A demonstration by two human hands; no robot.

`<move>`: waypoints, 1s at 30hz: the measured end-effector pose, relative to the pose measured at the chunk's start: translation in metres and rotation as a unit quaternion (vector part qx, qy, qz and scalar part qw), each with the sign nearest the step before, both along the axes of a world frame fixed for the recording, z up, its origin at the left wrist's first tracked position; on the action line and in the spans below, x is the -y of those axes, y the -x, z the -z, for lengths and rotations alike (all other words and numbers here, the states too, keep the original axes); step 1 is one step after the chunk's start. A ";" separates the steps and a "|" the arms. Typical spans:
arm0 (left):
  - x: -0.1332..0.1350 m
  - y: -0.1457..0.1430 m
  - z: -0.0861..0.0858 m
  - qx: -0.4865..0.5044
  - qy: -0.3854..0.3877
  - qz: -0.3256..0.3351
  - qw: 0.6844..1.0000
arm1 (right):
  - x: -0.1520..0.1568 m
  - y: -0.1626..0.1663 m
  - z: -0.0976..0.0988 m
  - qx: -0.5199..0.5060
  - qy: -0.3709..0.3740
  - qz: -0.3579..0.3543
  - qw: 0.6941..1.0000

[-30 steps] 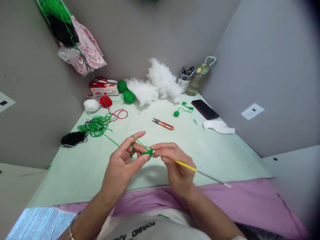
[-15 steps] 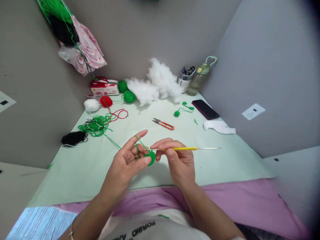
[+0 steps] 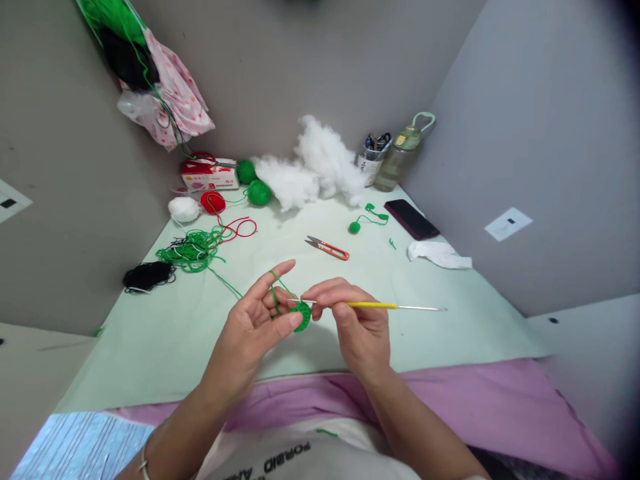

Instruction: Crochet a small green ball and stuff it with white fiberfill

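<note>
Above a pale green tabletop [image 3: 445,333], the left hand [image 3: 245,333] pinches a rounded, bumpy green crochet piece [image 3: 304,320] under its thumb; the right hand [image 3: 364,328] clasps a yellow-handled hook [image 3: 373,305], its metal tip at the piece's upper edge. Orange snips [image 3: 336,252] lie beyond, then white stuffing [image 3: 327,160] before a grey wall [image 3: 250,67].

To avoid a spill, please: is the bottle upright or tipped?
Upright: the bottle stands on the table, lid at top, beside the cup.

Small green crochet piece [image 3: 305,315], rounded; yellow-handled hook [image 3: 373,305], nearly level, at the piece's top edge
</note>
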State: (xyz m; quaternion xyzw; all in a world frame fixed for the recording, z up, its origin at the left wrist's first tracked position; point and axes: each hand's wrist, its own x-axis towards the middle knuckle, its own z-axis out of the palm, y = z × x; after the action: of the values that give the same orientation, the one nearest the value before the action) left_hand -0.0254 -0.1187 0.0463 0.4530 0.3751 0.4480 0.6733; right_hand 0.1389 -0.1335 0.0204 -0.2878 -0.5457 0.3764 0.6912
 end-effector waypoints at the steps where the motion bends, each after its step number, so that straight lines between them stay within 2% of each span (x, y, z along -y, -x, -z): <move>1: 0.000 0.000 0.000 0.000 -0.003 0.003 1.000 | 0.000 -0.001 0.000 0.009 -0.001 -0.004 1.000; 5: -0.001 0.000 0.001 -0.015 -0.017 0.004 1.000 | 0.000 -0.003 -0.002 0.036 -0.009 -0.001 0.999; 14: -0.002 0.000 0.001 -0.043 -0.054 -0.017 0.997 | -0.005 -0.001 0.002 -0.072 0.074 -0.034 0.994; 20: -0.001 0.001 0.000 -0.057 -0.064 -0.027 0.996 | -0.005 -0.005 -0.004 -0.074 0.076 -0.065 0.992; 23: 0.000 0.001 -0.001 -0.072 -0.069 -0.041 0.994 | -0.003 -0.007 -0.006 -0.039 0.042 -0.055 0.997; 26: 0.002 0.001 -0.001 -0.099 -0.085 -0.069 0.989 | 0.000 -0.010 -0.007 0.037 -0.014 -0.014 0.999; 28: 0.003 0.000 -0.002 -0.114 -0.099 -0.087 0.985 | 0.003 -0.011 -0.008 0.111 -0.066 0.016 0.991; 30: 0.003 -0.001 -0.001 -0.124 -0.107 -0.104 0.981 | 0.006 -0.010 -0.007 0.204 -0.128 0.055 0.969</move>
State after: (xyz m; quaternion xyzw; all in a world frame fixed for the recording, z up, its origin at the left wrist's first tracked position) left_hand -0.0244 -0.1222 0.0475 0.5331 0.4509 0.4932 0.5190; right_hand 0.1492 -0.1398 0.0274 -0.2975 -0.7016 0.1985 0.6163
